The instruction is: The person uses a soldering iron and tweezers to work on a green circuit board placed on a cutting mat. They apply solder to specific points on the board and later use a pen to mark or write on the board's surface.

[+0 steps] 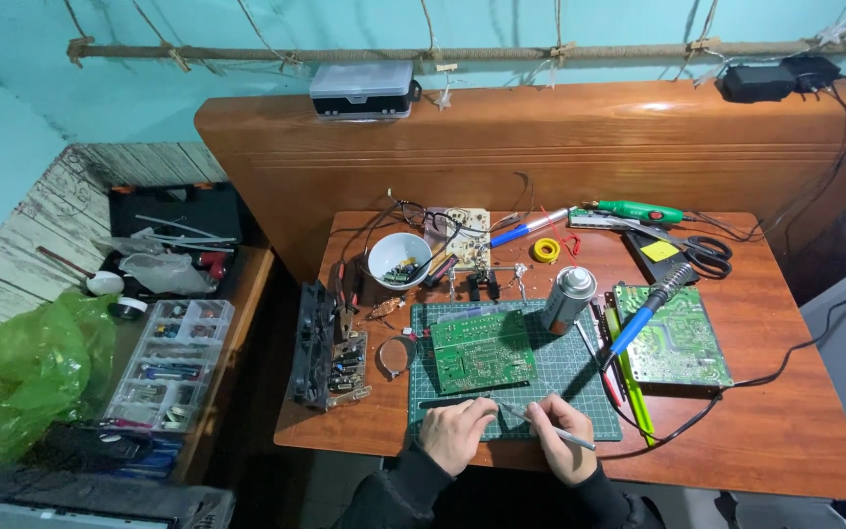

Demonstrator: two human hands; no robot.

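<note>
Open tabletop point(785, 431) is left at the front right, crossed only by a black cable point(736, 387), while the way forward from both hands is blocked by the green circuit board point(483, 350) on the cutting mat point(580, 392), the spray can point(568, 299) and the soldering iron point(643, 313).

Thin metal tweezers point(550, 428) lie slanted at the near edge of the green cutting mat point(580, 392), tips pointing left. A green circuit board point(482, 351) lies flat just beyond, solder side up.

head view, high above desk point(785, 431), looking down
</note>
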